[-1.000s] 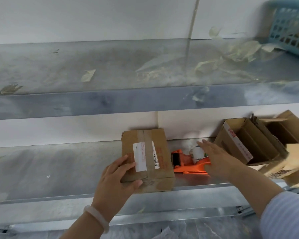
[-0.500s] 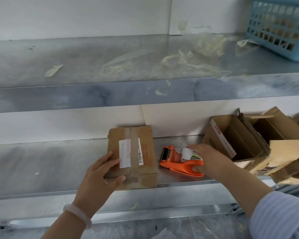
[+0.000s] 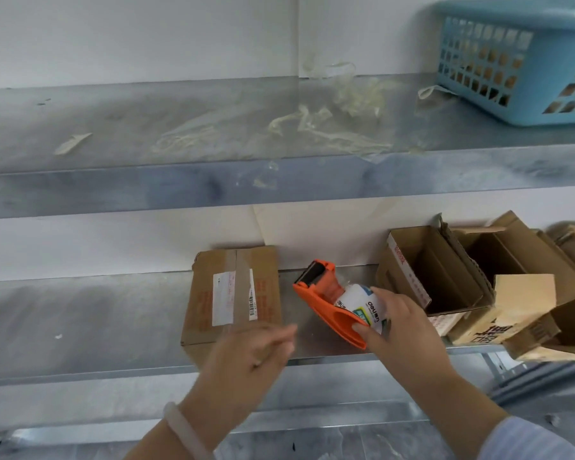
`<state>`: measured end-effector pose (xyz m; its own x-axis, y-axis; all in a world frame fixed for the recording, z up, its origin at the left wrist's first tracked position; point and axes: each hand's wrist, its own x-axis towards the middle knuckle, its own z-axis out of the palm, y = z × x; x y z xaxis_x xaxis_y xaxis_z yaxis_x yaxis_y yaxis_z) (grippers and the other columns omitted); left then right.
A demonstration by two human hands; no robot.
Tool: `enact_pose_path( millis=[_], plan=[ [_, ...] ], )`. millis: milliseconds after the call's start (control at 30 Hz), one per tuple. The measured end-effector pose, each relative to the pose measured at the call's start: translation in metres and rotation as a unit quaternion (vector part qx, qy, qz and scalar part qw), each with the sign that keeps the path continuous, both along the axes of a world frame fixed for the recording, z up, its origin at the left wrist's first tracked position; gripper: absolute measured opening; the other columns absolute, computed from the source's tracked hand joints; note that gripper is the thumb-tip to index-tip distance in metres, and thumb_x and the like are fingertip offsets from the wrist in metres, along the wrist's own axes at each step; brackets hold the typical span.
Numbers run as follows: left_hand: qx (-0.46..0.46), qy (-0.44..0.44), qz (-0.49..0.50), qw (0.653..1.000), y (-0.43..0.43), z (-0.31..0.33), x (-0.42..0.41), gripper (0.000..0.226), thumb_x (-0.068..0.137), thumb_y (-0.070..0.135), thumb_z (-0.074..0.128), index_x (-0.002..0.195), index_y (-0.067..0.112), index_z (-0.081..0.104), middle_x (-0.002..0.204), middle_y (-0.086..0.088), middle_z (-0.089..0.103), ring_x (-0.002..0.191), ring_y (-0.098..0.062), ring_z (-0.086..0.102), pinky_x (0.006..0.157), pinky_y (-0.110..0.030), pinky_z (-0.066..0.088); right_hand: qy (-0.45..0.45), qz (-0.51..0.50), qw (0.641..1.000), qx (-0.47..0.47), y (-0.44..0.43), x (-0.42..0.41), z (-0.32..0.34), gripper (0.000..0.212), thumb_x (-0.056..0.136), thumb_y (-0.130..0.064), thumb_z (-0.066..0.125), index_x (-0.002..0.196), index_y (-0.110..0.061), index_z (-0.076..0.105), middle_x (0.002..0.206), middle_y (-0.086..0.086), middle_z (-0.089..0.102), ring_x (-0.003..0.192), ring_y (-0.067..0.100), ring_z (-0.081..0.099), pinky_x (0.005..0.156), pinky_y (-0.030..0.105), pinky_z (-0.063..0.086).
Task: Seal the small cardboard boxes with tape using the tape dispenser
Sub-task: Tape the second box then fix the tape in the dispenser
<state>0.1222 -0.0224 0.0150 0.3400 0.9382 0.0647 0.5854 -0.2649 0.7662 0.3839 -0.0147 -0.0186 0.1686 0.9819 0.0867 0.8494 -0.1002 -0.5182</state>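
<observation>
While right hand (image 3: 402, 323) grips tape dispenser (image 3: 319, 300), roller end pointing back-left, left hand (image 3: 246, 353) open

tape dispenser (image 3: 326, 310) orange | basket (image 3: 518, 61) blue lattice | sealed box (image 3: 233, 293) brown

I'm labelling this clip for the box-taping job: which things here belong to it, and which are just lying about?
Job: orange tape dispenser, gripped by the right hand; taped cardboard box; open cardboard boxes.
Lying about: blue basket; tape scraps on the upper shelf.
</observation>
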Motion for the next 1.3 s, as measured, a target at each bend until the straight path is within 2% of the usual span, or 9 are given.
enact_pose_path(
  millis=[133,267,467,733,867,967,1067,1167,1300],
  plan=[
    [-0.326,-0.244,0.036,0.913,0.005,0.012,0.063,0.025,0.100,0.029,0.055,0.123,0.030,0.063,0.113,0.008,0.072,0.107,-0.008,0.066,0.097,-0.032,0.053,0.047,-0.008,0.987,0.150,-0.008,-0.012,0.005,0.073,0.066,-0.040,0.087,0.128,-0.017,0.056,0.112,-0.003,0.057,0.106,0.014,0.054,0.078,0.029,0.053],
    [-0.382,-0.393,0.095,0.831,0.017,0.025,0.093,0.027,0.102,0.022,0.050,0.117,0.005,0.065,0.107,-0.015,0.073,0.099,-0.026,0.070,0.097,-0.045,0.052,0.023,0.013,0.967,0.254,-0.007,-0.023,0.004,0.073,0.057,-0.032,0.092,0.121,-0.014,0.061,0.105,0.000,0.059,0.099,0.017,0.055,0.078,0.030,0.054],
    [-0.352,-0.348,0.141,0.857,0.032,0.033,0.096,0.033,0.095,0.041,0.060,0.105,0.012,0.072,0.097,-0.013,0.075,0.093,-0.028,0.072,0.092,-0.056,0.053,0.012,0.081,0.956,0.281,-0.010,-0.033,0.002,0.064,0.076,-0.029,0.082,0.133,-0.020,0.053,0.123,-0.001,0.058,0.111,0.019,0.054,0.099,0.023,0.043],
    [-0.339,-0.326,0.152,0.869,0.049,0.034,0.084,0.028,0.092,0.038,0.064,0.096,0.013,0.074,0.088,-0.013,0.075,0.079,-0.026,0.073,0.074,-0.042,0.060,0.043,0.178,0.951,0.248,-0.013,-0.029,0.017,0.047,0.094,-0.037,0.049,0.140,-0.027,0.047,0.127,-0.014,0.052,0.118,0.007,0.050,0.100,0.018,0.043],
    [-0.363,-0.365,0.153,0.843,0.051,0.034,0.076,0.022,0.092,0.033,0.062,0.098,0.013,0.070,0.092,-0.015,0.075,0.084,-0.030,0.072,0.080,-0.047,0.059,0.260,0.048,0.927,0.266,-0.007,-0.014,0.028,0.031,0.098,-0.030,0.045,0.126,-0.037,0.057,0.126,-0.019,0.057,0.119,0.009,0.054,0.103,0.028,0.042],
    [-0.377,-0.376,0.131,0.836,0.053,0.034,0.071,0.024,0.096,0.032,0.057,0.103,0.012,0.069,0.097,-0.016,0.075,0.088,-0.032,0.072,0.083,-0.048,0.059,0.576,-0.082,0.813,0.030,0.011,-0.007,0.032,0.027,0.104,-0.026,0.042,0.118,-0.036,0.063,0.125,-0.001,0.065,0.113,0.018,0.064,0.102,0.043,0.048],
    [-0.389,-0.377,0.113,0.833,0.054,0.036,0.069,0.032,0.097,0.031,0.053,0.111,0.007,0.068,0.104,-0.019,0.073,0.098,-0.036,0.070,0.089,-0.052,0.056,0.725,0.002,0.666,-0.175,0.017,-0.006,0.036,0.039,0.104,-0.033,0.041,0.131,-0.011,0.059,0.128,0.020,0.063,0.118,0.038,0.061,0.097,0.051,0.052],
    [-0.400,-0.387,0.082,0.827,0.056,0.035,0.066,0.035,0.099,0.032,0.048,0.109,0.006,0.069,0.094,-0.014,0.074,0.092,-0.034,0.071,0.094,-0.054,0.052,0.778,0.072,0.600,-0.171,0.014,-0.015,0.037,0.048,0.096,-0.044,0.056,0.132,-0.012,0.059,0.127,0.020,0.061,0.111,0.036,0.063,0.089,0.049,0.055],
    [-0.431,-0.407,0.027,0.805,0.057,0.039,0.057,0.033,0.097,0.030,0.045,0.108,0.006,0.066,0.072,-0.004,0.064,0.071,-0.023,0.067,0.090,-0.050,0.054,0.828,0.123,0.535,-0.112,0.013,-0.021,0.032,0.057,0.065,-0.034,0.090,0.114,-0.013,0.071,0.090,0.015,0.073,0.081,0.025,0.072,0.080,0.048,0.056]
  ],
)
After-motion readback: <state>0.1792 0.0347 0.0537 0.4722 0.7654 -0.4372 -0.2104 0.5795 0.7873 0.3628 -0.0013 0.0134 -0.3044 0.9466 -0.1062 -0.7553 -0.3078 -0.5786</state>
